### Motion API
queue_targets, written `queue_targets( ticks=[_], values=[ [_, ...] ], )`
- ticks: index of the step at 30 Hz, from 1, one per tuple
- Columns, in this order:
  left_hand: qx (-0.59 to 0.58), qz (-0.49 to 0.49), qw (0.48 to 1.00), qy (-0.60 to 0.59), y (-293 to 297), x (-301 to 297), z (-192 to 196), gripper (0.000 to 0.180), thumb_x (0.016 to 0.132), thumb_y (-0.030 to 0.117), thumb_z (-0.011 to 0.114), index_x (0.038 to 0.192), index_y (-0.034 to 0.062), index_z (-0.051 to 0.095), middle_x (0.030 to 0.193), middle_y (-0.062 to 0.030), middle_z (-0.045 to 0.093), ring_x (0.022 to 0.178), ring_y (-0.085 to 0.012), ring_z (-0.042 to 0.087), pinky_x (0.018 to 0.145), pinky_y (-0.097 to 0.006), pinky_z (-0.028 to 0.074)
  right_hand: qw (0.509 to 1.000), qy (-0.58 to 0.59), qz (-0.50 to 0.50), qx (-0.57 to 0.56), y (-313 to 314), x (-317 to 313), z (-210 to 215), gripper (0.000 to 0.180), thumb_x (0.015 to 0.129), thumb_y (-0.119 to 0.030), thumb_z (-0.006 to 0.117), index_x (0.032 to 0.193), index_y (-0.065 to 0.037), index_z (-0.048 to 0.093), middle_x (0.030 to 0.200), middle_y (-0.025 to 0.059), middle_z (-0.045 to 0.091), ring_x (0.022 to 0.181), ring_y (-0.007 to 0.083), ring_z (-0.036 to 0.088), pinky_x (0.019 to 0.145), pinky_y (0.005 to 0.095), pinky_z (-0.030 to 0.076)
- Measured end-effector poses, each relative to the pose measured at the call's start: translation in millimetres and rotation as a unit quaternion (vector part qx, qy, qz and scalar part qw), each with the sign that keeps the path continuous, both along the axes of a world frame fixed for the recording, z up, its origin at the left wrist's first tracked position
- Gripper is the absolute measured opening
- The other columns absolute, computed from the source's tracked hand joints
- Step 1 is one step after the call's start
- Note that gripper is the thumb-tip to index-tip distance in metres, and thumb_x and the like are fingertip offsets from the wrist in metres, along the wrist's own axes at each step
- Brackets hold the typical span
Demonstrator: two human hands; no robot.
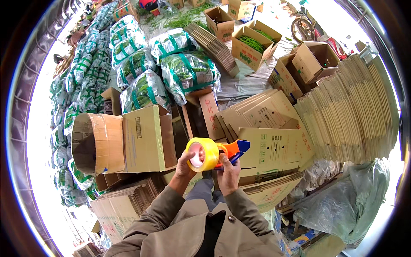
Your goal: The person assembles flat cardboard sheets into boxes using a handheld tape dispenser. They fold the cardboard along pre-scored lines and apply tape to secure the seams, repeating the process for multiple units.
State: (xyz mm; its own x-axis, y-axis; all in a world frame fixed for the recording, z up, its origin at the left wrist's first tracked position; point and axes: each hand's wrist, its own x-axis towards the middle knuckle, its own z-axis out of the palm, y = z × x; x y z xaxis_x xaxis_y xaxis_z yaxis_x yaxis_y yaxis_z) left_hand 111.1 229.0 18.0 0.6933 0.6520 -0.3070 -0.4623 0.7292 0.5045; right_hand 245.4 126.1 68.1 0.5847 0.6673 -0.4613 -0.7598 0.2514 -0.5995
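left hand (185,165) fingers curl round yellow tape roll (201,154); right hand (229,171) closed on orange dispenser (231,150) handle. tool looks light, rigid; tape edge sticky, likely best gripped by handle. boxes (141,139) beyond fingertips.

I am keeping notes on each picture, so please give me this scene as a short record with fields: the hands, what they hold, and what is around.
left hand: grips the roll of yellow tape from its left side
right hand: holds the orange and blue tape dispenser
in front: an assembled cardboard box lying on its side
right side: stack of flat cartons
far: green-strapped clear bags of green vegetables; open boxes
lower right: plastic sheet
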Motion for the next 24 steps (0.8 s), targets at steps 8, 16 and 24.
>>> queue_targets(
  ticks=[8, 16, 24],
  values=[
    [-0.106, 0.067, 0.983, -0.135, -56, 19, 13, 0.039, 0.102, 0.027, 0.052, 0.126, -0.0023, 0.059, 0.120, -0.0167, 0.067, 0.112, -0.0265, 0.066, 0.098, -0.041, 0.054, 0.949, -0.294, 0.008, -0.109, -10, -1, 24, 0.052, 0.083, -0.026, 0.085, 0.117, -0.001, 0.055, 0.109, 0.0065, 0.064, 0.095, 0.0129, 0.063, 0.084, 0.0275, 0.053],
    [-0.127, 0.085, 0.973, -0.174, -15, 41, 35, 0.041, 0.100, 0.027, 0.056, 0.132, 0.0017, 0.056, 0.131, -0.0156, 0.061, 0.119, -0.0305, 0.061, 0.107, -0.048, 0.047, 0.696, -0.714, -0.034, -0.064, 19, 27, 26, 0.064, 0.072, -0.031, 0.090, 0.117, 0.001, 0.058, 0.102, 0.0113, 0.061, 0.083, 0.0287, 0.060, 0.073, 0.0391, 0.052],
    [0.040, -0.022, 0.991, -0.126, 18, 50, 56, 0.077, 0.088, 0.049, 0.070, 0.147, 0.0058, 0.044, 0.142, -0.0184, 0.054, 0.128, -0.0362, 0.054, 0.106, -0.050, 0.048, 0.572, -0.818, -0.053, -0.012, 23, 31, 24, 0.079, 0.075, -0.048, 0.085, 0.122, 0.004, 0.050, 0.103, 0.0172, 0.063, 0.078, 0.0294, 0.063, 0.068, 0.0405, 0.051]
  ],
)
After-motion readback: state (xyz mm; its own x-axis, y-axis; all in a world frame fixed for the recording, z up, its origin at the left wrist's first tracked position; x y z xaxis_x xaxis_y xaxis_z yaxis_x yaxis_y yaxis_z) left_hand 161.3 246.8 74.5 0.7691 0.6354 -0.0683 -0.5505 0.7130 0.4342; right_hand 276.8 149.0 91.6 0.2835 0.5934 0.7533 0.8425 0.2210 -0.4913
